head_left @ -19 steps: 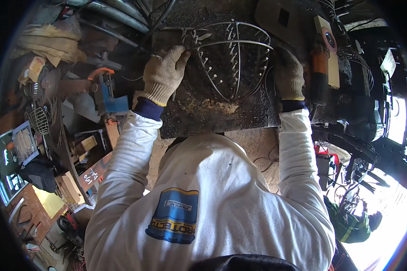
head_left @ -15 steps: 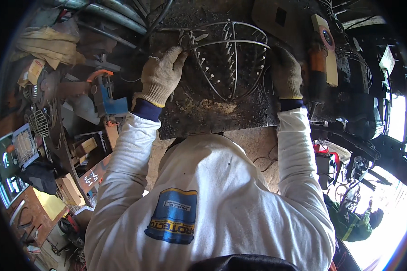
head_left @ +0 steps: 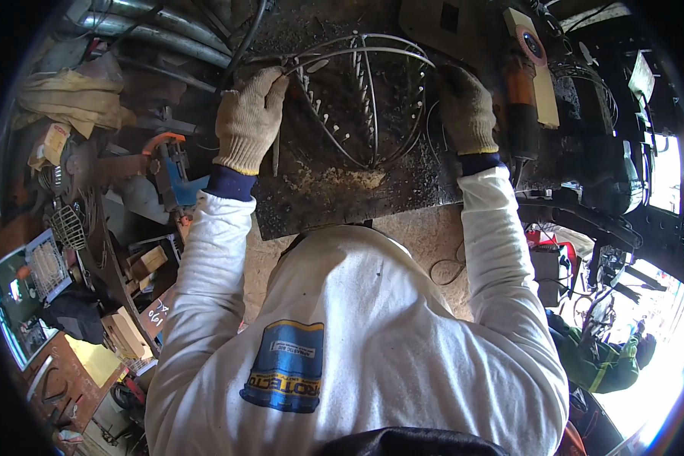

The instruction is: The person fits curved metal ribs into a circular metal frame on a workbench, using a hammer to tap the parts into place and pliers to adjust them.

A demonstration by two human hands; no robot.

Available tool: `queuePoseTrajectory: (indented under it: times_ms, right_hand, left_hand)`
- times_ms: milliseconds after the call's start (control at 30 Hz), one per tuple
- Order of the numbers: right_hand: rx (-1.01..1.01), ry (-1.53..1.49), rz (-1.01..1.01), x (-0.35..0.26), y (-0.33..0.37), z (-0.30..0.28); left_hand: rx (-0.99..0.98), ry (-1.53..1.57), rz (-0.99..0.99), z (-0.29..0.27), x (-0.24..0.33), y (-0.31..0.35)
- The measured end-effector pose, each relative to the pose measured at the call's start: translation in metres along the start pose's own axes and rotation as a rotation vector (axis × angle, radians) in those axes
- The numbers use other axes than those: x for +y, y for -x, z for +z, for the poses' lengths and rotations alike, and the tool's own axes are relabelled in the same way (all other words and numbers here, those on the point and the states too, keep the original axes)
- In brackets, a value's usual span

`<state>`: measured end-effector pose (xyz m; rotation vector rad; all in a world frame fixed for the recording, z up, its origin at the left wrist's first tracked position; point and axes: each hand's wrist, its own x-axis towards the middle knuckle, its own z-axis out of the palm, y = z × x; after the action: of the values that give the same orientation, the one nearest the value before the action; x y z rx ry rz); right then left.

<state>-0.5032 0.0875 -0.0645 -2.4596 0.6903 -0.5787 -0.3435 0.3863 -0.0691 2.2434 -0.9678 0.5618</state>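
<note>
Wire frame (head_left: 375, 114): upper middle of the frame, a bowl-ish metal skeleton on the counter, ribs curving down to a narrow end nearest the person, rows of stubby little pegs (head_left: 346, 137) inside
Left hand (head_left: 249, 118): in a tan knit glove, just left of the frame's rim; that grip looks pinched on the left end of the rim, thumb and finger together
Right hand (head_left: 466, 110): matching glove, at the rim's right end; fingertips are lost in shadow, so honestly can't tell if that grip is clamped on it or just touching
Counter (head_left: 311, 213): dark, grimy slab across the upper middle, with a crumbly pale patch (head_left: 349, 179) just below the wire frame
Angle grinder (head_left: 520, 87): upper right, orange and black, lying near the right hand, with a pale wood strip (head_left: 549, 114) right beside it
Clutter, upper left: shiny metal pipes (head_left: 159, 26), and a crumpled tan cloth (head_left: 76, 95) below those
Sleeves (head_left: 213, 251): white with navy cuffs
Other person (head_left: 604, 365): lower right, green clothing, well away from the counter
</note>
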Motion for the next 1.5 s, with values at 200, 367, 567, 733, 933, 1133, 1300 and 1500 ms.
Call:
queuePoseTrajectory:
  times_ms: [200,367,567,733,933,1133,1300,1500]
  right_hand:
    - [-0.091,-0.030,0.032,0.003,0.001,0.010]
    - [-0.101,-0.033,0.008,0.007,-0.001,0.009]
    - [-0.093,-0.023,0.047,0.002,0.001,0.008]
    - [-0.098,-0.023,0.031,0.007,0.000,0.009]
    - [-0.061,-0.058,0.071,0.008,-0.002,0.010]
    - [-0.059,-0.033,0.052,0.005,-0.001,0.006]
    - [-0.111,-0.037,0.055,0.004,-0.001,0.004]
    - [-0.063,-0.058,-0.002,0.005,-0.002,0.005]
  left_hand:
    - [-0.038,-0.069,-0.063,0.005,-0.006,0.004]
    - [-0.101,-0.080,-0.058,0.002,-0.007,0.003]
    - [-0.079,-0.103,-0.077,-0.001,0.002,0.000]
    - [-0.069,-0.035,-0.054,0.001,-0.001,0.005]
    - [-0.235,-0.080,-0.109,0.003,-0.002,0.004]
    - [-0.259,-0.035,-0.104,-0.002,0.003,0.000]
    - [-0.297,-0.040,-0.183,-0.004,0.007,0.001]
    - [-0.200,-0.042,-0.060,-0.002,0.000,0.001]
